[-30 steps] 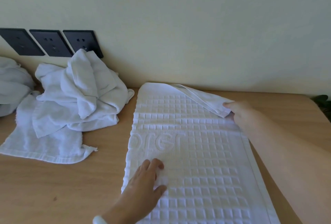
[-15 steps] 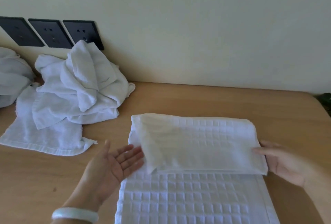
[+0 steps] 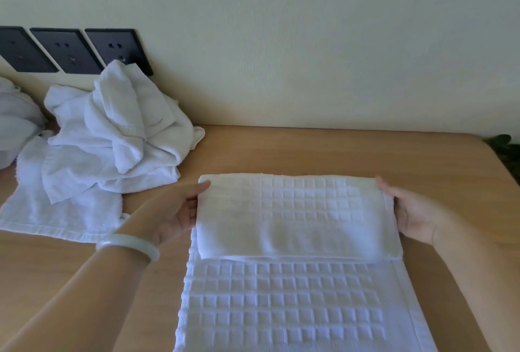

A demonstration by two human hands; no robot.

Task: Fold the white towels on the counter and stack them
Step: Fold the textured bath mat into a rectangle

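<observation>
Lying parallel to the far edge of the counter, the fold of the towel sits between left hand and right hand, both touching its ends, flat and released.

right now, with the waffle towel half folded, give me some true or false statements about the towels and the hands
1. The waffle towel's far end lies folded over onto itself. True.
2. The crumpled towel pile lies right of the waffle towel. False: it lies to its left.
3. The left hand and right hand sit at opposite ends of the fold. True.
4. The pale bracelet is on the right wrist. False: it is on the left wrist.
5. Three dark wall sockets sit behind the crumpled towel pile. True.
</observation>
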